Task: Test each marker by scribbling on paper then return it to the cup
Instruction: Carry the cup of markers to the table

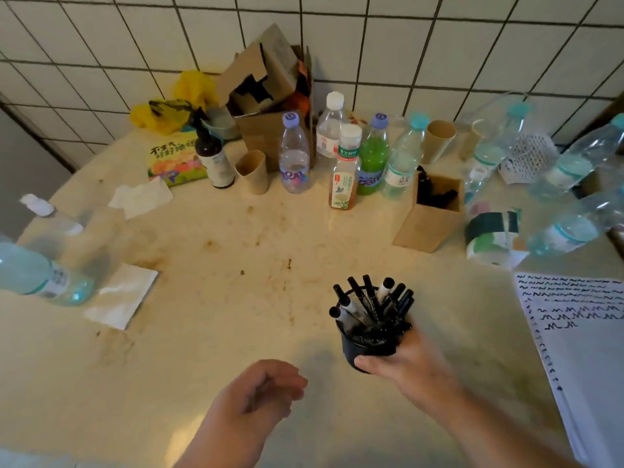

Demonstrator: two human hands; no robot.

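Our left hand hovers over the stained table, fingers loosely curled and holding nothing. Just right of it, our right hand grips the black mesh cup of black markers. At the far right lies the scribbled notebook paper.

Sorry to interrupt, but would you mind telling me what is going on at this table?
A person is testing markers. The right hand grips a black cup full of markers near the table's front. The left hand holds nothing, its fingers loosely curled. A sheet of paper at the right already carries rows of scribbles. No marker is out of the cup.
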